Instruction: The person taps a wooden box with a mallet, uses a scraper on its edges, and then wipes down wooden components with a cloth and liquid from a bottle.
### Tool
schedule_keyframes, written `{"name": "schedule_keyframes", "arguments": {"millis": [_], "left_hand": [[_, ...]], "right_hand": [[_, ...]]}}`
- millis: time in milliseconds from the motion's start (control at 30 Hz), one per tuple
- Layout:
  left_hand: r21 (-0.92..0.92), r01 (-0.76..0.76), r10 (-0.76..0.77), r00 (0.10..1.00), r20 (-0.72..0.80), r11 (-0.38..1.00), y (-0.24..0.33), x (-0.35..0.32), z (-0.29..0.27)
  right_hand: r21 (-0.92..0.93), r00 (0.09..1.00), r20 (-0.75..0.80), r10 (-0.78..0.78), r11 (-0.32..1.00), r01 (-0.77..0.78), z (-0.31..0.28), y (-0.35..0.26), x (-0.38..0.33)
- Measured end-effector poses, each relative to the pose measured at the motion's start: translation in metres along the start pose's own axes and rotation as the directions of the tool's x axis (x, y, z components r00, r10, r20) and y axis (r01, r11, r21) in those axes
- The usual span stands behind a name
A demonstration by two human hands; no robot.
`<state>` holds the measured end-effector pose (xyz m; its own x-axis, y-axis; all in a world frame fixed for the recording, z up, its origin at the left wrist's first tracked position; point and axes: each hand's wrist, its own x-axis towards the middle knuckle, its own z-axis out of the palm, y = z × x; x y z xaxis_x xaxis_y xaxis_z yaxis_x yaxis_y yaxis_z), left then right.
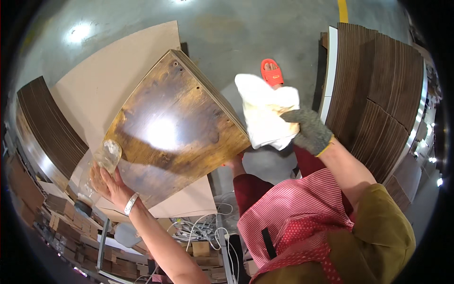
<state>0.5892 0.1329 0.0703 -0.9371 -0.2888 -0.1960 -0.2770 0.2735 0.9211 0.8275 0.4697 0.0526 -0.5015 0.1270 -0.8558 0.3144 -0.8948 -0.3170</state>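
Observation:
My left hand [108,183], bare with a silvery band at the wrist, has its fingers around a clear plastic bottle [108,155] at the left corner of the wood-grain boards. Part of the bottle is hidden behind the fingers. In a grey knit glove, my right hand [308,128] grips a bunched white cloth [267,111] with a faint yellowish stain, to the right of the boards. The boards [189,128] lie in a stack, the glossy brown top one showing small holes along its far right edge. Bright light reflects off its middle.
Beneath the boards spreads a tan cardboard sheet [113,71]. Tall stacks of brown panels [373,90] stand at the right, and another stack [52,123] at the far left. White cords [208,227] and a metal frame [101,246] are near the bottom. A foot wears a red sandal [271,72].

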Motion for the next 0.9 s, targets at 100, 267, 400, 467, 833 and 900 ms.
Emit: {"name": "schedule_keyframes", "arguments": {"millis": [100,267,400,467,833,900], "left_hand": [[-0.018,-0.015,0.016,0.998,0.062,1.0,-0.007,0.002,0.001],[-0.095,0.041,-0.037,0.998,0.044,0.995,0.003,-0.005,0.003],[-0.142,0.104,-0.082,0.985,0.151,0.984,-0.005,0.002,-0.001],[-0.103,0.086,-0.072,0.989,0.129,0.991,-0.008,-0.007,-0.009],[0.051,0.342,-0.319,0.914,-0.25,0.938,-0.07,-0.213,-0.187],[-0.139,0.378,-0.403,0.862,-0.308,0.915,-0.099,-0.246,-0.207]], "right_hand": [[-0.526,0.948,-0.13,-0.29,0.831,0.182,-0.041,0.02,-0.007],[-0.954,0.916,0.299,-0.265,-0.094,0.284,0.004,0.079,-0.049],[-0.96,0.952,-0.244,0.187,-0.186,-0.209,-0.091,0.129,-0.084],[-0.87,0.944,-0.207,0.257,0.394,-0.298,-0.038,0.108,-0.088],[-0.854,0.894,0.201,0.401,0.519,-0.04,0.168,0.112,-0.078],[-0.89,0.888,0.269,0.372,0.448,0.082,0.223,0.139,-0.078]]}}
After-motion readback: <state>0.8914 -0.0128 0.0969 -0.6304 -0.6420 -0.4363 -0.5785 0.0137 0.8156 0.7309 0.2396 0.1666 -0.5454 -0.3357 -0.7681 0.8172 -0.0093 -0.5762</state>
